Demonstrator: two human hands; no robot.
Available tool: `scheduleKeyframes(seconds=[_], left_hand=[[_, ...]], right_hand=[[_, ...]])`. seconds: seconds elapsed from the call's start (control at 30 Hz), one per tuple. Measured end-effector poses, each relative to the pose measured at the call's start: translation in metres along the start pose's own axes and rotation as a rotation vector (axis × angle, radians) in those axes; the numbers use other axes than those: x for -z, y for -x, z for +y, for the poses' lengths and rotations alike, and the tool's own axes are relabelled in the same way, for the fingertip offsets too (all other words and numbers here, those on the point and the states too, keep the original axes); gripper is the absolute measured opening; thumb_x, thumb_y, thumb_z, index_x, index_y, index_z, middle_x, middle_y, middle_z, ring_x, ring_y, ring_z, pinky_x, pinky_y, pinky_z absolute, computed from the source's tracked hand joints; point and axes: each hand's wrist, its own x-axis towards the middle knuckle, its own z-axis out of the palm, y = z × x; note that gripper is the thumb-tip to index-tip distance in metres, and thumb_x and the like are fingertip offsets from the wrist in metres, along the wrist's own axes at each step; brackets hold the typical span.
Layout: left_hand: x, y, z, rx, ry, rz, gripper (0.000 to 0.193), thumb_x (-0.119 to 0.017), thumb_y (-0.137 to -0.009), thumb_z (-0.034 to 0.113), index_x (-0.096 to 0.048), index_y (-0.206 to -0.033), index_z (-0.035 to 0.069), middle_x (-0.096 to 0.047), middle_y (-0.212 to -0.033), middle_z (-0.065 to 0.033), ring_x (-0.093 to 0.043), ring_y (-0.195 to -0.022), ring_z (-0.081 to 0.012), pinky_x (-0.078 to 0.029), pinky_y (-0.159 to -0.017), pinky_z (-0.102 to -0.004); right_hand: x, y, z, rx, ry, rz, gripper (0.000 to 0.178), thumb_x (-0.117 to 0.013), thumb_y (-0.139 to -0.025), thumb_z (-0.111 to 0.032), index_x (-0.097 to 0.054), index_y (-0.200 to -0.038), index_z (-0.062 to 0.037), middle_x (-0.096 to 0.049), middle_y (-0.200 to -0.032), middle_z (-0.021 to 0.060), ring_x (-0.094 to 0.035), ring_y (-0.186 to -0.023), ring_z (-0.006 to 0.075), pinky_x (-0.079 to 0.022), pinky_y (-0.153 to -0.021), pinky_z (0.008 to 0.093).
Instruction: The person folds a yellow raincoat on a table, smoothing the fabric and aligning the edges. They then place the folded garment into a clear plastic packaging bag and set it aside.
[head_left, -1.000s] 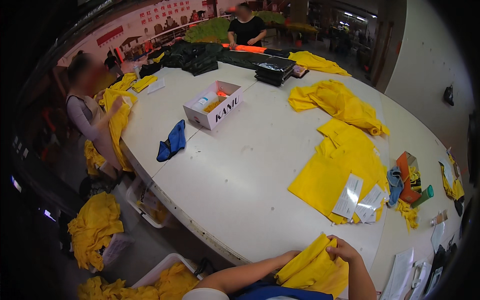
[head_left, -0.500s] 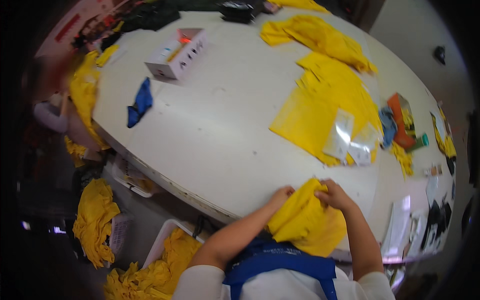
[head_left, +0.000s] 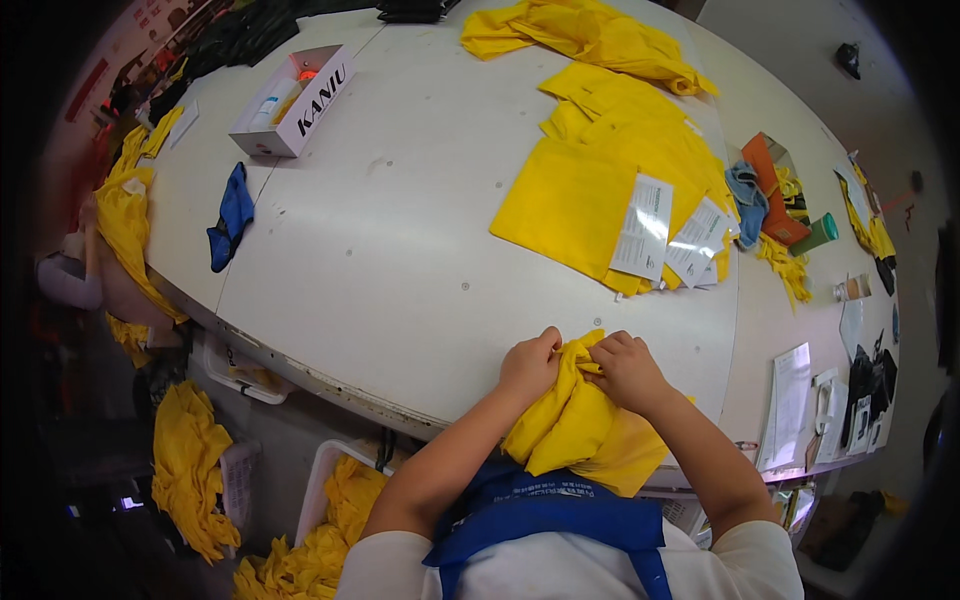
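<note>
A bunched yellow garment (head_left: 568, 420) is held up at the table's near edge, its lower part hanging over my blue apron (head_left: 545, 505). My left hand (head_left: 530, 368) is closed on its upper left edge, fingers curled into the fabric. On the other side of the gathered top, my right hand (head_left: 628, 372) pinches the cloth close to the left one. Folds hide the garment's exact shape. Beyond my hands lies a spread of flat yellow garments (head_left: 560, 205) with printed white cards (head_left: 643, 228) on top.
On the white table (head_left: 380, 290) are a white box (head_left: 300, 110), a blue cloth piece (head_left: 232, 215), an orange box (head_left: 768, 185) and a green cup (head_left: 817, 233). Baskets of yellow fabric (head_left: 190, 460) stand below left. Another person's arm (head_left: 75, 275) handles yellow cloth at far left.
Both hands have drawn closer together on the garment, gathering its top into a tighter bunch. The view has shifted, so the table's things appear higher and further left.
</note>
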Motion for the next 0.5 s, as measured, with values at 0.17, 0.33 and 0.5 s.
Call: scheduleKeyframes(seconds=[0.17, 0.33, 0.5], left_hand=[[0.003, -0.007, -0.002, -0.047, 0.079, 0.014, 0.013, -0.063, -0.081, 0.012, -0.056, -0.086, 0.003, -0.062, -0.071, -0.0112, -0.057, -0.061, -0.0239, -0.047, -0.060, -0.0318], [0.005, -0.007, 0.006, 0.154, 0.325, -0.097, 0.015, -0.065, -0.080, 0.014, -0.060, -0.088, 0.003, -0.063, -0.074, -0.0095, -0.058, -0.066, -0.0182, -0.047, -0.064, -0.0295], [0.010, 0.005, -0.021, 0.197, 0.154, -0.261, 0.016, -0.063, -0.083, 0.018, -0.060, -0.090, 0.003, -0.064, -0.077, -0.0106, -0.059, -0.068, -0.0192, -0.047, -0.065, -0.0297]], right_hand=[[0.021, 0.011, -0.021, -0.150, -0.162, 0.057, 0.032, -0.062, -0.084, -0.027, -0.061, -0.110, -0.0081, -0.062, -0.100, 0.0109, -0.053, -0.105, 0.0291, -0.041, -0.088, 0.0406], [-0.001, 0.002, -0.004, -0.306, -0.609, 0.169, 0.031, -0.063, -0.085, -0.024, -0.060, -0.110, -0.0057, -0.061, -0.098, 0.0140, -0.053, -0.099, 0.0323, -0.042, -0.088, 0.0404], [-0.005, 0.007, 0.002, -0.158, -0.653, 0.231, 0.025, -0.065, -0.084, -0.020, -0.061, -0.102, -0.0041, -0.060, -0.096, 0.0147, -0.054, -0.095, 0.0322, -0.043, -0.085, 0.0377]])
